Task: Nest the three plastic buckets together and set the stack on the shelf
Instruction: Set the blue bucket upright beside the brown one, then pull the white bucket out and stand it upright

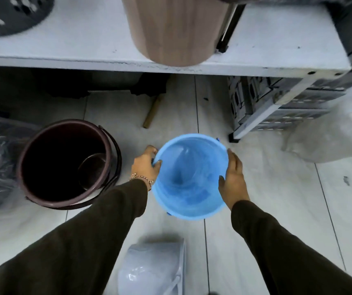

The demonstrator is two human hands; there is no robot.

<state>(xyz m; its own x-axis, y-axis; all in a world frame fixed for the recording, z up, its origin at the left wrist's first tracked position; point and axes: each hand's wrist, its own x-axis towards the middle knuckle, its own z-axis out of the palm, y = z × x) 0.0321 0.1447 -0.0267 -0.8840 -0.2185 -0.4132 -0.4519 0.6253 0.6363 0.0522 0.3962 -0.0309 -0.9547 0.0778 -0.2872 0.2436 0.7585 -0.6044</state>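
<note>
Head view: both hands, left hand (146, 165) and right hand (233, 179), clasp blue bucket (189, 177) rim over floor; brown bucket (64, 165) left, separate. Nothing nested yet; shelf (75, 45) far.

Blue bucket (190, 177): smooth translucent plastic, faintly glossy. Brown bucket (64, 165): dark, shiny plastic. Shelf (85, 45): matt white board, chipped along its edge. Bin (175, 28) on it: wood-grain finish. Floor (277, 199): pale, smooth tiles. Sleeves (85, 241): dark matt cloth.

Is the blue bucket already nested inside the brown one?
No, the blue bucket is held apart by both hands, right of the brown bucket.
</note>
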